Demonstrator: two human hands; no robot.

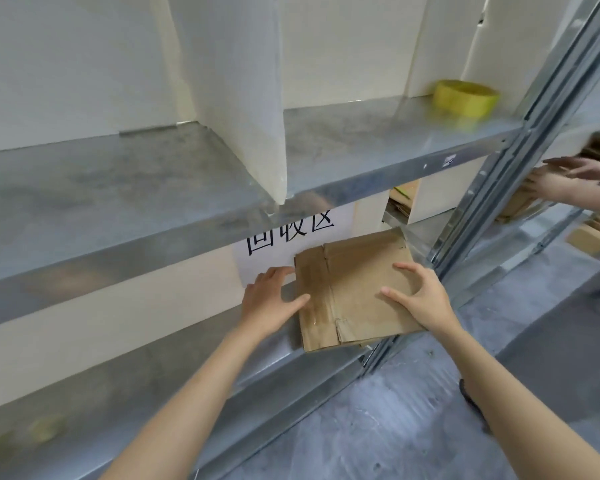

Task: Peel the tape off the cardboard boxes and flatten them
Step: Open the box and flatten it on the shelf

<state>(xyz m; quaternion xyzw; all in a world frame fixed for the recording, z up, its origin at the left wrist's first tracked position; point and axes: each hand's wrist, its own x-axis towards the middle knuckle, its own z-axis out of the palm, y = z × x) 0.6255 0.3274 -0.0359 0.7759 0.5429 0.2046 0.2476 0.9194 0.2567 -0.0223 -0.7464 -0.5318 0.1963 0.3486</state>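
A flattened brown cardboard box [352,289] lies on the lower metal shelf [187,355], its near edge sticking out past the shelf front. Strips of clear tape run along its middle seam. My left hand [269,297] touches the box's left edge with straight fingers. Spread fingers of my right hand [418,296] rest flat on the box's right part. Neither hand curls round anything.
A yellow tape roll [465,97] sits on the upper shelf [118,188] near white dividers [243,81]. A paper sign [291,237] hangs behind the box. A metal upright [492,174] stands at right. Another person's hands [568,178] handle cardboard beyond it. Grey floor lies below.
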